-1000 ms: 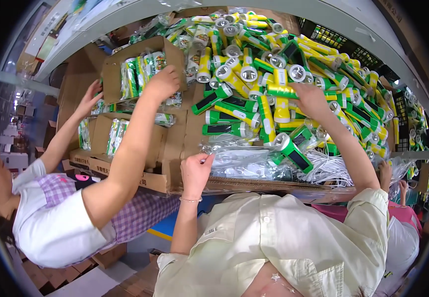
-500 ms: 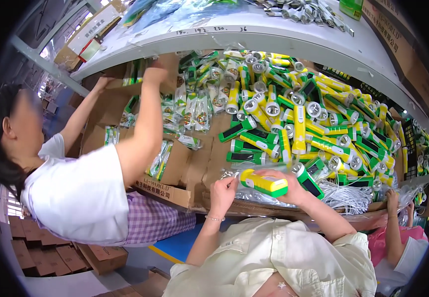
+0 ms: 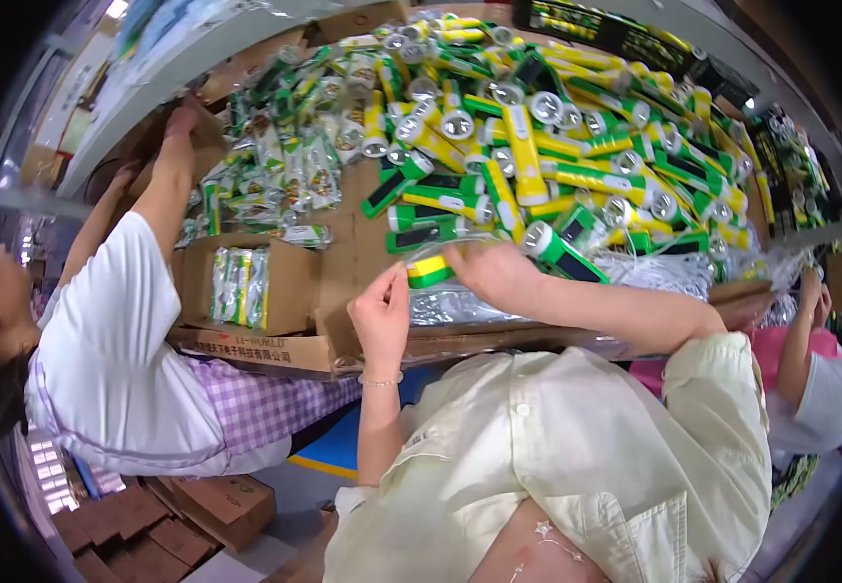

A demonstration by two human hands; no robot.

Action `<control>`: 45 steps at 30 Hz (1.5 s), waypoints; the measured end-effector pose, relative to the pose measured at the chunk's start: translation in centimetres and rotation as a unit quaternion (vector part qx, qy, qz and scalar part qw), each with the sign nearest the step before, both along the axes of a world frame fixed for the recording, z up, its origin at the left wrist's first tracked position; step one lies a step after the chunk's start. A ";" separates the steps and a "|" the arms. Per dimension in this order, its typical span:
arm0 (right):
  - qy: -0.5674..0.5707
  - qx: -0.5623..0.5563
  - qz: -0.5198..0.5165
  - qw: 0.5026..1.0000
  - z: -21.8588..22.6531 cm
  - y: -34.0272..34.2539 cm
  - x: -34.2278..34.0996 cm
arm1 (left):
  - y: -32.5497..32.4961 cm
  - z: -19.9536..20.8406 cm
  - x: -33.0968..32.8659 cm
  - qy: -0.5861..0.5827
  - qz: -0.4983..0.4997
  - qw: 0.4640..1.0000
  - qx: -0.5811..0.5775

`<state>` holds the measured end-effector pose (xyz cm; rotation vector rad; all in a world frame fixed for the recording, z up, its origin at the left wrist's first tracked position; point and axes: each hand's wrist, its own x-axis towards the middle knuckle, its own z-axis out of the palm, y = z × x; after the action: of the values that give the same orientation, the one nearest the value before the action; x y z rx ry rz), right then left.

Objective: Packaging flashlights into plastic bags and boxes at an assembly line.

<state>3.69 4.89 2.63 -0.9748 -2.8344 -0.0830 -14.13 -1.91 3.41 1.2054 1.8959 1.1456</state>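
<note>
A green and yellow flashlight (image 3: pixel 429 272) lies crosswise between my hands, just above the near part of the table. My right hand (image 3: pixel 494 275) is closed over its right end and hides that part. My left hand (image 3: pixel 380 309) is closed in a pinch at the flashlight's left end. Thin clear plastic shows around the flashlight, apparently a bag with its edge at my left fingertips; its outline is hard to make out. Beneath my hands lie flat clear plastic bags (image 3: pixel 465 307). Just right of my right hand rests another green flashlight (image 3: pixel 567 255) with a dark panel.
A large pile of flashlights (image 3: pixel 523 146) spreads beyond my hands. Bagged pieces (image 3: pixel 285 170) lie to the left, near an open carton (image 3: pixel 295 287) of packed ones. White cables (image 3: pixel 654 275) lie at right. A co-worker (image 3: pixel 120 330) reaches forward at left; another person (image 3: pixel 809 360) is at right.
The view has shifted. My hands have come closer together, and the flashlight has turned, now more covered by my right hand. The left co-worker's arms reach farther forward, uncovering the packed carton.
</note>
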 end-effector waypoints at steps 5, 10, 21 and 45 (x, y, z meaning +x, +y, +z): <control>-0.099 0.096 -0.060 0.989 -5.7 -2.5 -4.7 | -0.2 0.2 2.6 0.101 -0.079 0.989 0.067; 0.037 -0.128 0.060 0.989 -1.2 -1.0 1.8 | -0.3 -5.9 -1.3 0.068 -0.040 0.996 -0.038; -0.129 -0.128 -0.024 0.983 -1.4 1.7 25.1 | 0.1 -4.8 -1.7 -0.014 -0.070 0.982 -0.174; 0.431 -0.416 0.067 0.798 -5.8 0.3 -3.1 | 0.2 -7.1 -2.4 -0.114 -0.077 0.981 -0.138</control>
<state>0.57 5.22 -3.18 -0.6197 -1.9738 1.3474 -16.51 -1.68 -3.71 1.0020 1.6909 0.8653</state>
